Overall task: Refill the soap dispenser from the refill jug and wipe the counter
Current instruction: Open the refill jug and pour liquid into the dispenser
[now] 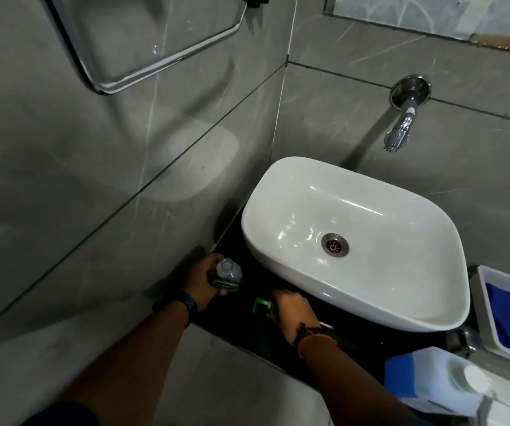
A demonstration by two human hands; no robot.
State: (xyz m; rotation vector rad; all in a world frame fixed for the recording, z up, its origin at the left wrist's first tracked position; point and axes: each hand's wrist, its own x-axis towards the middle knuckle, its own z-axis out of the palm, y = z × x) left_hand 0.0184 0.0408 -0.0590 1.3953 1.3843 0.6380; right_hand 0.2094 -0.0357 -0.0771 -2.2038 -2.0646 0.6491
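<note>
The open bottle (228, 273) is held on the table (241, 324) left of the sink (386, 272) by the left hand (199, 279), fingers curled round it. The green pump (262, 304) is gripped in the curled fingers of the right hand (290, 310), in front of the sink.

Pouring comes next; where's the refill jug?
Head view, lower right: the refill jug sits beside the white tray, right of the right hand.

The white basin (401, 272) fills most of the desk (241, 330); a narrow strip lies open by the left wall (93, 210); a jug (432, 379) blocks the near right.
</note>
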